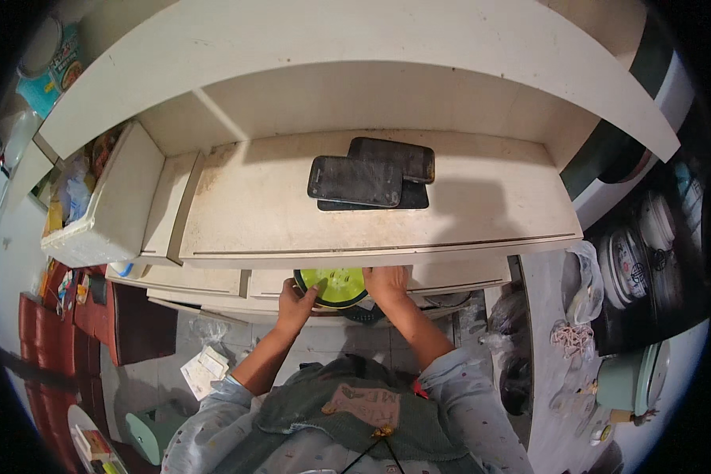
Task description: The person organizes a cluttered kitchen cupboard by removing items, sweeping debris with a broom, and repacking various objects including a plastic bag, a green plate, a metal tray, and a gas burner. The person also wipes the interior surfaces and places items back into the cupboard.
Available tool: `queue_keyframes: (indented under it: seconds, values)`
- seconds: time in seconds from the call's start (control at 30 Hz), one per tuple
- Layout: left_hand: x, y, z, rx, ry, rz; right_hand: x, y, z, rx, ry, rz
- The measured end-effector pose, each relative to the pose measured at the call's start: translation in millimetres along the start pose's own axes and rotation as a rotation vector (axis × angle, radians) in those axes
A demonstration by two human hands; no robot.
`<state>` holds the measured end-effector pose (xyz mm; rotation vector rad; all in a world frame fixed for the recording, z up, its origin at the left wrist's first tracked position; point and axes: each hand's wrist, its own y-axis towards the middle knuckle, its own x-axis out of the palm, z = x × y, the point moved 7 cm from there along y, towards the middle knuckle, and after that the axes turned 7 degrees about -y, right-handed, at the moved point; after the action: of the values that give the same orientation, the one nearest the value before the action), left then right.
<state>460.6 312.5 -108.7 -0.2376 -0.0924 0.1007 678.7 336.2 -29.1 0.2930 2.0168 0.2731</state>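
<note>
A round lime-green item with a dark rim (334,287), its exact kind unclear, is held between both hands at a lower shelf (444,274). My left hand (298,301) grips its left side, thumb on the green face. On its right side rests my right hand (386,282), the fingertips partly hidden under the upper shelf's edge. The item's far part is hidden by that same edge. Above, on the upper shelf (260,213), several dark smartphones (355,181) lie in an overlapping pile.
A white foam box (95,228) with bags inside stands at the left. An overhanging cabinet panel (355,35) arches across the top. Patterned bowls (627,269) and a plastic bag (585,284) are at the right. Papers (204,370) and a green stool-like object (148,432) are on the floor.
</note>
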Motion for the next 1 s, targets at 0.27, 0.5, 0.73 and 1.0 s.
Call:
queue_keyframes:
  seconds: [0.27,0.5,0.73,1.0]
  values:
    - [-6.9,-4.5,16.6,-0.218,-0.128,-0.096,11.7,-21.6,9.1,0.08,0.238,-0.196]
    - [-54.7,-89.8,37.7,-0.275,-0.468,-0.108,-33.0,-95.6,-45.5,-0.002,0.63,-0.382]
    - [-128.4,-193.3,141.1,-0.099,-0.399,0.046,-198.5,-82.7,-114.5,-0.536,0.664,-0.433]
    - [-101.5,-144.5,264.0,0.2,-0.285,0.099,-245.8,81.8,-60.2,-0.613,0.13,0.07]
